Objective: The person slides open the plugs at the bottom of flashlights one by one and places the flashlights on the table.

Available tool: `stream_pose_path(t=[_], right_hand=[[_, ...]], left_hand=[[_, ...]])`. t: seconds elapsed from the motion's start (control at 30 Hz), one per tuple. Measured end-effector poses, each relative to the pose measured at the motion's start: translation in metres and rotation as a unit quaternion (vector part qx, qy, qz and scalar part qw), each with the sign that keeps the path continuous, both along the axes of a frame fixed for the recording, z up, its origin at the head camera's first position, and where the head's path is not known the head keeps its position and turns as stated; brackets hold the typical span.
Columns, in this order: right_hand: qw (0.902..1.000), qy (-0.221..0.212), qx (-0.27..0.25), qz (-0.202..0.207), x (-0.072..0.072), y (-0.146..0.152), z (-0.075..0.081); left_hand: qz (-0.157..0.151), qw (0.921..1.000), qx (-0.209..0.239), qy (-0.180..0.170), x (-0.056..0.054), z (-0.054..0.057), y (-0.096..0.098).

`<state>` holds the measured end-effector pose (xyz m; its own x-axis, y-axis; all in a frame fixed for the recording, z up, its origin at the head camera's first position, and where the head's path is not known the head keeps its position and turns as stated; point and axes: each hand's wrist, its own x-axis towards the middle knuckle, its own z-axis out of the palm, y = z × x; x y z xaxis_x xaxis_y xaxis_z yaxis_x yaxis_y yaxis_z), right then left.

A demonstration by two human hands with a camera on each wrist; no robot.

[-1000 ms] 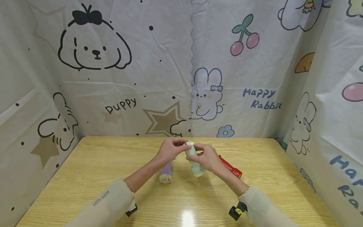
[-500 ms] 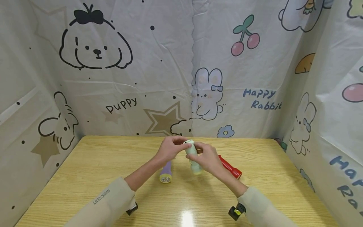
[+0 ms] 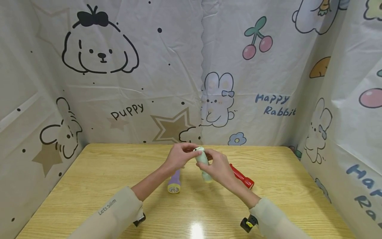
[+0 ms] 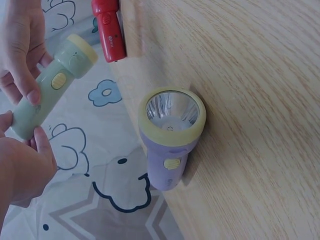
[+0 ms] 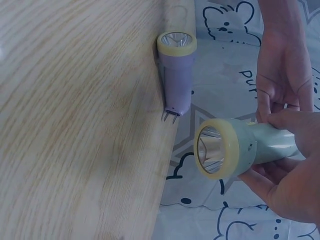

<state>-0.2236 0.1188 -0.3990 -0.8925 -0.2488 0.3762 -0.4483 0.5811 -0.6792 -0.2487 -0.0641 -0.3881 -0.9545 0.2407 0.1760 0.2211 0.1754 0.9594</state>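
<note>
Both hands hold a pale green flashlight (image 3: 202, 161) with a yellow rim above the table. My left hand (image 3: 177, 158) pinches its tail end between thumb and fingers. Around its barrel curl the thumb and fingers of my right hand (image 3: 219, 165). In the left wrist view the flashlight's yellow switch (image 4: 59, 81) faces the camera. Its lens (image 5: 210, 150) shows in the right wrist view, unlit. A purple flashlight (image 4: 167, 165) lies on the table below the left hand, and two metal prongs (image 5: 171, 117) stick out of its tail.
A red flashlight (image 3: 244, 177) lies on the table to the right of the right hand, partly behind it. The wooden table (image 3: 119, 159) ends at a printed cloth wall (image 3: 167, 83), with more cloth on both sides.
The green flashlight's yellow-rimmed head has tipped slightly up and away, so it looks shorter in the head view. Both hands keep their hold; the purple and red flashlights stay put.
</note>
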Motion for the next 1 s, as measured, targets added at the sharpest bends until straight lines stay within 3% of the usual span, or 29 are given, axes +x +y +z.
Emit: stream_pose_path(t=[0.57,0.83,1.0], right_hand=[[0.9996,0.025,0.011,0.013,-0.0037,0.0028,-0.0038],[0.9998,0.019,0.006,0.008,-0.0049,0.0056,-0.0069],[0.9999,0.015,0.001,0.007,-0.0044,0.006,-0.0054]], left_hand=[[-0.016,0.9991,0.006,-0.039,0.0008,-0.0018,-0.0035],[-0.055,0.9891,0.091,-0.102,-0.001,-0.0058,-0.0024],[-0.06,0.9849,0.116,-0.114,-0.0021,-0.0084,-0.0034]])
